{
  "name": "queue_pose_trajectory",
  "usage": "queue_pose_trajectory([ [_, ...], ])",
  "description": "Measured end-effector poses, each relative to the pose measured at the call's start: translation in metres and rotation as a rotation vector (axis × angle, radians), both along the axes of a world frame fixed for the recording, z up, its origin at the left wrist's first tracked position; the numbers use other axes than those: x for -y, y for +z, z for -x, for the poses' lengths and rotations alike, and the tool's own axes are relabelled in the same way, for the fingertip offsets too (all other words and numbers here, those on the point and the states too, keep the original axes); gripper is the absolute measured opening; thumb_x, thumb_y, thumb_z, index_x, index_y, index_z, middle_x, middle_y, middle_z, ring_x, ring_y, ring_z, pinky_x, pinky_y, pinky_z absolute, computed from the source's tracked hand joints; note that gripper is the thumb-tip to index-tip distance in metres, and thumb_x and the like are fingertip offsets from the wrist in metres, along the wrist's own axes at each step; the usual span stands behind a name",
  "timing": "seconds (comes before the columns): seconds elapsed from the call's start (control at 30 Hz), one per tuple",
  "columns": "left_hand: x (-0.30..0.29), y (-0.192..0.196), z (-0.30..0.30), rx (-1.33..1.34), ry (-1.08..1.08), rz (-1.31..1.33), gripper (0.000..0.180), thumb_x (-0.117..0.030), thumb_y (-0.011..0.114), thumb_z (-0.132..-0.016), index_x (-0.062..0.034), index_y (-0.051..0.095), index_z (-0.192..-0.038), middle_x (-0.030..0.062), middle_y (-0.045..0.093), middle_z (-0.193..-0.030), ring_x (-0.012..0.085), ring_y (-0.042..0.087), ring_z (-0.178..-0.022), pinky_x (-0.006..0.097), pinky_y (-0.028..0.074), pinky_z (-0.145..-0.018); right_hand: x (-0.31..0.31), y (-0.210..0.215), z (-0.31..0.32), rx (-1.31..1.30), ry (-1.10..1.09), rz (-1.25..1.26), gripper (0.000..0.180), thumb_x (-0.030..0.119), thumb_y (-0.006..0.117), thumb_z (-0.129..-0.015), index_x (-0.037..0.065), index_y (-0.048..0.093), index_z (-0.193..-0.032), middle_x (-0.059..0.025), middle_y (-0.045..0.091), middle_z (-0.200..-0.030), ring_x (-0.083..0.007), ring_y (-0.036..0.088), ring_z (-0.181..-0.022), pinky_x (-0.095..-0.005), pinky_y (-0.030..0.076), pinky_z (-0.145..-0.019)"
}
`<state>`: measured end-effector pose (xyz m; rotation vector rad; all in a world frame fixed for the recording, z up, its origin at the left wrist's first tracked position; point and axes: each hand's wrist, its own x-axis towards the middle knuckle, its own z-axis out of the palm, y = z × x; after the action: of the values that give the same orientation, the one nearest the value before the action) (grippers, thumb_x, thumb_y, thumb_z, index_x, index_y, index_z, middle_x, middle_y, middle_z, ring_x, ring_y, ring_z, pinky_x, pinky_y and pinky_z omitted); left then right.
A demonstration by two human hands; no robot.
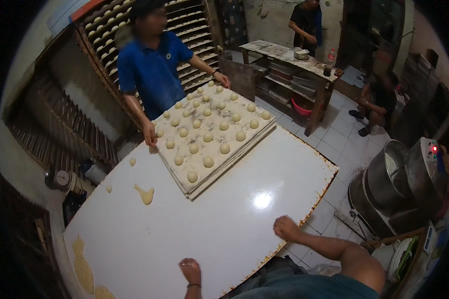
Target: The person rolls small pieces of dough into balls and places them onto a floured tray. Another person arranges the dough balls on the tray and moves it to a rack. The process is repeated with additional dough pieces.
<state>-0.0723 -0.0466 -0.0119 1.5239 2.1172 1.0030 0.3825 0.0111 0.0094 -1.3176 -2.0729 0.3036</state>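
Note:
My left hand (190, 270) is curled into a loose fist near the front of the white table (224, 229). My right hand (287, 229) rests as a closed fist by the table's right edge. I see nothing in either one. Beyond them, a stack of trays (234, 150) lies on the far part of the table, its top covered with several round dough balls (208, 162). A co-worker in a blue shirt (157, 67) grips that top tray by two corners. A torn dough scrap (145, 195) and two small dough pieces (132, 162) lie left of the trays.
Flattened dough (83, 269) lies at the table's left edge. A rack (189, 30) full of dough trays stands behind the co-worker. On the right is a steel mixer (391, 169) with a red light. A side table (289, 60) and two more people are farther back.

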Motion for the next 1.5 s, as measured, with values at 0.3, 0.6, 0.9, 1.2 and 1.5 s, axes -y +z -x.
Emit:
queue_pose_trajectory([
  [0.3,0.008,-0.037,-0.011,-0.1,-0.084,0.003,0.007,0.005,0.054,-0.084,0.0,0.058,-0.082,0.0159,0.056,-0.095,0.0305,0.052,-0.091,0.04,0.047,-0.083,0.01,0.002,0.049,-0.178,-0.077,0.054,0.005,0.0,0.065,-0.074,0.001,0.062,-0.078,-0.0138,0.062,-0.085,-0.0321,0.059,-0.086,-0.0399,0.048,-0.083],
  [0.6,-0.02,0.005,-0.059,-0.143,0.04,-0.037,0.002,-0.001,0.062,-0.082,0.0013,0.062,-0.083,0.0151,0.062,-0.094,0.0303,0.055,-0.096,0.042,0.048,-0.083,-0.009,-0.011,0.078,-0.206,-0.272,0.045,0.007,-0.001,0.066,-0.072,0.002,0.062,-0.078,-0.0134,0.062,-0.092,-0.0332,0.058,-0.092,-0.0407,0.048,-0.084],
  [0.9,-0.042,0.001,-0.017,-0.146,0.252,-0.108,0.003,-0.004,0.062,-0.081,-0.0013,0.062,-0.08,0.0159,0.063,-0.092,0.0344,0.056,-0.093,0.044,0.045,-0.083,-0.038,0.019,0.081,-0.224,-0.473,-0.027,0.004,-0.001,0.062,-0.077,-0.001,0.058,-0.078,-0.0162,0.059,-0.086,-0.035,0.053,-0.088,-0.0439,0.043,-0.081],
  [1.2,-0.028,0.016,0.015,-0.279,0.28,-0.163,0.011,-0.006,0.06,-0.083,-0.0005,0.059,-0.074,0.0173,0.06,-0.085,0.035,0.052,-0.085,0.045,0.042,-0.08,-0.036,0.016,0.08,-0.049,-0.291,0.102,0.008,0.0,0.061,-0.079,-0.001,0.057,-0.086,-0.0177,0.058,-0.092,-0.0365,0.053,-0.09,-0.0442,0.043,-0.083],
  [1.5,-0.018,0.01,0.063,-0.39,0.159,-0.173,0.006,-0.007,0.067,-0.077,-0.0042,0.061,-0.076,0.012,0.063,-0.087,0.0302,0.057,-0.092,0.042,0.045,-0.086,-0.026,0.024,0.089,0.015,-0.258,0.11,0.007,-0.001,0.06,-0.077,-0.001,0.06,-0.084,-0.0178,0.059,-0.095,-0.0364,0.054,-0.096,-0.0415,0.044,-0.086],
])
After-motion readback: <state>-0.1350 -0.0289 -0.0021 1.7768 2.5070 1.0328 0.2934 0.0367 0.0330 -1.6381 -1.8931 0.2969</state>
